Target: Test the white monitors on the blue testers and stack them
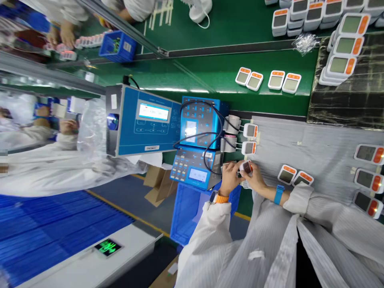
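Small orange-trimmed meter (246, 169), partly hidden between my left hand (230, 180) and right hand (255, 178); its screen too small to read. Blue tester (144, 120): panel lettering too small to tell. Stacked meters (354, 12): cut off by top edge. Co-worker's sleeve (139, 9): likewise cut off.

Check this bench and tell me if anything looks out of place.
A crumpled wad of clear plastic lies loose at the black mat's corner, beside the stacked display units; it looks odd because the units around it are set out neatly.
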`<control>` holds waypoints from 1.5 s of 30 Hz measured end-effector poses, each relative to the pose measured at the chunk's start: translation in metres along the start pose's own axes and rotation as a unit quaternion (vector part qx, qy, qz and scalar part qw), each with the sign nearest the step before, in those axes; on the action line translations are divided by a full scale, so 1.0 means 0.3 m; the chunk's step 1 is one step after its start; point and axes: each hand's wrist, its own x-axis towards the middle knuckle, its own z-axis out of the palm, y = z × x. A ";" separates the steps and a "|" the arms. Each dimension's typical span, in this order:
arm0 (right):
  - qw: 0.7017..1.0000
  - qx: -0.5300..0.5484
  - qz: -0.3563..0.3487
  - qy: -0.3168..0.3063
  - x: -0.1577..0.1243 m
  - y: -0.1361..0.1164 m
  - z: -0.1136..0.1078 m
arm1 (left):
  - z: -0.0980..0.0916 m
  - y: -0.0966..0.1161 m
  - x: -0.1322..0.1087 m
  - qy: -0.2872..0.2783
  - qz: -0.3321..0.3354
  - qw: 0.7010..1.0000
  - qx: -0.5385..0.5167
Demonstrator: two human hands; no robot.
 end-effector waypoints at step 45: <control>0.824 -0.524 -0.123 0.178 -0.220 0.185 -0.965 | -0.159 0.623 1.196 0.001 -0.170 0.985 -0.032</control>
